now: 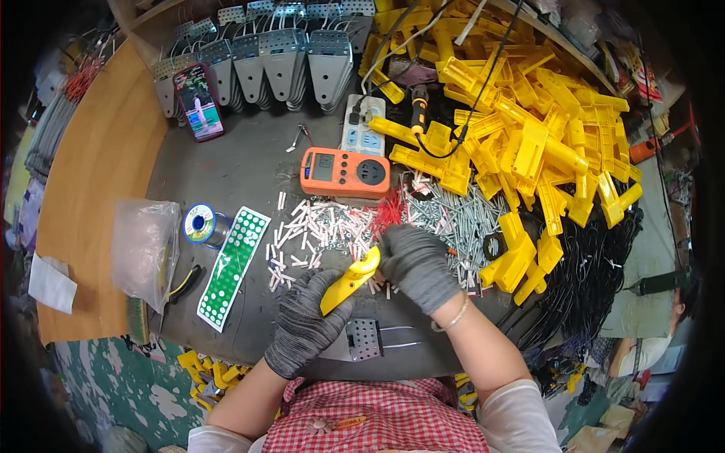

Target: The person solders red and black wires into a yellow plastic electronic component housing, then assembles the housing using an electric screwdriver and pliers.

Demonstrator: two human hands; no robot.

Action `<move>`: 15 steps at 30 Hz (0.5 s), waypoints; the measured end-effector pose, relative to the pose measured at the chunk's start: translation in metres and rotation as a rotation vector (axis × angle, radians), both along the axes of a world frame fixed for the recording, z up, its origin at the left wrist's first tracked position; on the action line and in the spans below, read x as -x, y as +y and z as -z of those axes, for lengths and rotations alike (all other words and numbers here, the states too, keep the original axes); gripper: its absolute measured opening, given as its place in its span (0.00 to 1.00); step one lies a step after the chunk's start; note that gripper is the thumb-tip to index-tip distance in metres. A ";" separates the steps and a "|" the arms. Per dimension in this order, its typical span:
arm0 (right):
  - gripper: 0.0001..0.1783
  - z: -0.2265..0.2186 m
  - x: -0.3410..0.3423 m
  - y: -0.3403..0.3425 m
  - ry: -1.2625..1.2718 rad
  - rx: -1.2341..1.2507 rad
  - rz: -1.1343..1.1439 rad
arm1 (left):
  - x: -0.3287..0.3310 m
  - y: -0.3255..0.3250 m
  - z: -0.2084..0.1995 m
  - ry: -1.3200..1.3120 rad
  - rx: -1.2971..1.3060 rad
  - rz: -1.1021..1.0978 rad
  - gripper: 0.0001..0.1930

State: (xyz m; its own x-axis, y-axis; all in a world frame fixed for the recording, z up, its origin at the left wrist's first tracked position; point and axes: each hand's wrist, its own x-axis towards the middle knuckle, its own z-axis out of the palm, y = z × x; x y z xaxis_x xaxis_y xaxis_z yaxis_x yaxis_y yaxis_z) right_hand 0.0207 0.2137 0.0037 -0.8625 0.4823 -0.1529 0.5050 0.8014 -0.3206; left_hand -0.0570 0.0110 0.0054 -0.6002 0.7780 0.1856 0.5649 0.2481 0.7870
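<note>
My left hand, in a dark grey knitted glove, grips a yellow plastic housing, tilted with its rounded end up and to the right. My right hand, gloved the same way, is closed beside that end, its fingers curled down; what they hold, if anything, is hidden. Under the hands lie loose white-and-pink small tubes, red thin pieces and a heap of long silver screws. A grey metal plate with punched holes and two pale wires lies at the table's near edge.
Yellow housings are heaped at the far right, above black cables. An orange meter, power strip and soldering iron stand beyond. Leftward are a solder spool, green sticker sheet, phone and stacked metal plates.
</note>
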 end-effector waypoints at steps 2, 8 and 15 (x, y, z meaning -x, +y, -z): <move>0.09 -0.009 -0.007 0.002 0.436 0.233 0.125 | 0.001 -0.004 0.001 0.005 0.019 -0.021 0.23; 0.07 0.007 -0.035 0.020 0.466 0.439 0.185 | 0.002 0.003 0.003 -0.032 0.005 0.012 0.23; 0.07 -0.023 -0.045 -0.002 0.667 1.106 0.256 | -0.001 0.005 -0.005 -0.162 -0.009 0.044 0.23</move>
